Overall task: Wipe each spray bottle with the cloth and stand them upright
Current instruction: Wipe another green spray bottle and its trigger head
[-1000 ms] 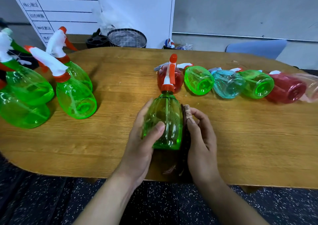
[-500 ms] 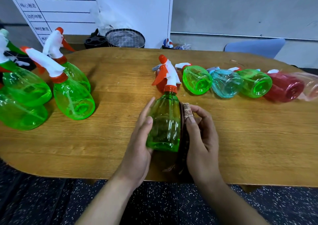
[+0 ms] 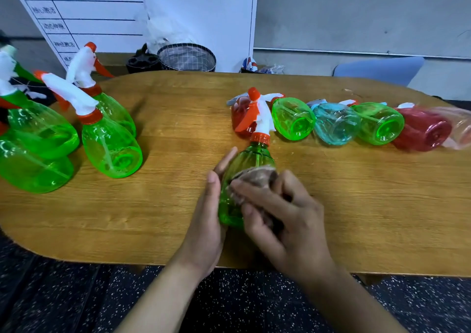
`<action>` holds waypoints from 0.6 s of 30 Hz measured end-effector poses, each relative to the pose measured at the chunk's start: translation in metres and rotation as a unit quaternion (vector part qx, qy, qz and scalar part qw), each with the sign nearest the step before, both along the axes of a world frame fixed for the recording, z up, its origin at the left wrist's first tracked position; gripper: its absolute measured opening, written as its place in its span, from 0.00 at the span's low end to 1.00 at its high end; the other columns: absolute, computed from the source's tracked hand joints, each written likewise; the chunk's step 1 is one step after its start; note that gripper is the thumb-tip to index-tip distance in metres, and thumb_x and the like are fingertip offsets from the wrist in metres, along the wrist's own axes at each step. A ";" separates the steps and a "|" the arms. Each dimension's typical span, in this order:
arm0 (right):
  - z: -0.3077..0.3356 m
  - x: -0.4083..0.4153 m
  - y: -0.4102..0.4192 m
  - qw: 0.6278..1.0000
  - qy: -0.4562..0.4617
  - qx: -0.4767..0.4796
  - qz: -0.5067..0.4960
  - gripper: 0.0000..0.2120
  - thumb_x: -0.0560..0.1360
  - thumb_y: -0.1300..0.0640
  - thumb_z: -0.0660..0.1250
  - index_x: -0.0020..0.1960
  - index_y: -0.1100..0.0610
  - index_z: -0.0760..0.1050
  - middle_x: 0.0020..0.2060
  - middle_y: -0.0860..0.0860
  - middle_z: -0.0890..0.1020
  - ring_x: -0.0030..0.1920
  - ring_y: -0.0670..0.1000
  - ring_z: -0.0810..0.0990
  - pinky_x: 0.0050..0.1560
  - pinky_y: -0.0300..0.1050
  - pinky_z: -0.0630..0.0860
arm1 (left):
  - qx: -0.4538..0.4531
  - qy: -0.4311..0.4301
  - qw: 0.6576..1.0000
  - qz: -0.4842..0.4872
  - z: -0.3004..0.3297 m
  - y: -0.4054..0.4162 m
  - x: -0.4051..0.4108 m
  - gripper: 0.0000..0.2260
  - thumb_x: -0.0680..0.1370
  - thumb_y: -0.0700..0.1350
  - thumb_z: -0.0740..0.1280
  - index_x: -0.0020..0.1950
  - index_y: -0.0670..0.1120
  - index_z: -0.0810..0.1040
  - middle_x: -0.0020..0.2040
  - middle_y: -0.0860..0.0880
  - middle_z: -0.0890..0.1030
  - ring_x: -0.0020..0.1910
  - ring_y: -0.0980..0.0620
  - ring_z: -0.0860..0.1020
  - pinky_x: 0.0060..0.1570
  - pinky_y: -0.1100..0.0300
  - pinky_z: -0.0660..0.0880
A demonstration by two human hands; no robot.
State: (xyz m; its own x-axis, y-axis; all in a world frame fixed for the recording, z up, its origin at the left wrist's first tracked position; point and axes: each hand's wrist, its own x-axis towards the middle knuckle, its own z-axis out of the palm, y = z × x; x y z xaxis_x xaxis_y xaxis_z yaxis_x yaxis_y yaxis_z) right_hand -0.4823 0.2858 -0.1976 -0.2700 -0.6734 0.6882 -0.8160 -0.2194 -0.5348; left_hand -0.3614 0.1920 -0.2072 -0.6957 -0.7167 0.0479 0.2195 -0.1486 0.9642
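Observation:
A green spray bottle [image 3: 248,163] with an orange and white trigger head lies on the wooden table [image 3: 178,205], its head pointing away from me. My left hand [image 3: 207,213] holds its left side, thumb along the body. My right hand [image 3: 283,215] grips a brown cloth [image 3: 256,178] and presses it on top of the bottle. Behind it lies a row of bottles on their sides: red [image 3: 240,118], green [image 3: 293,118], blue [image 3: 335,123], green [image 3: 378,123], red [image 3: 421,132] and a pale one [image 3: 461,129] at the edge.
Several green spray bottles [image 3: 112,144] stand upright at the table's left end. Behind the table are a whiteboard [image 3: 127,14], a mesh basket [image 3: 187,57] and a blue chair [image 3: 379,70]. The table's front edge runs just under my wrists.
My right hand has brought the cloth from the bottle's right side up onto its top. The bottle's trigger head has turned and my left hand has shifted along its side.

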 end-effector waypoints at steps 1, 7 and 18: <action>-0.002 0.004 0.001 0.999 0.033 -0.001 0.017 0.13 0.81 0.51 0.69 0.62 0.53 0.86 0.44 0.46 0.69 0.41 0.43 0.71 0.41 0.33 0.70 | 0.013 0.006 1.000 0.001 0.001 0.000 0.000 0.28 0.84 0.66 0.48 0.82 0.60 0.68 0.73 0.44 0.80 0.73 0.42 0.79 0.68 0.48 0.79; 0.002 0.006 0.002 0.998 0.018 -0.038 0.036 0.12 0.80 0.55 0.70 0.59 0.56 0.87 0.44 0.47 0.72 0.42 0.40 0.71 0.42 0.34 0.72 | 0.047 0.032 0.998 0.007 0.001 0.002 -0.002 0.30 0.84 0.68 0.48 0.81 0.58 0.68 0.73 0.44 0.81 0.72 0.43 0.79 0.68 0.50 0.79; 0.005 0.011 -0.001 0.999 -0.016 0.007 -0.028 0.15 0.80 0.52 0.68 0.65 0.51 0.85 0.47 0.44 0.69 0.43 0.39 0.70 0.43 0.30 0.69 | 0.037 0.005 0.999 0.012 -0.003 0.000 -0.001 0.31 0.83 0.66 0.47 0.81 0.56 0.68 0.72 0.44 0.81 0.73 0.44 0.79 0.67 0.50 0.79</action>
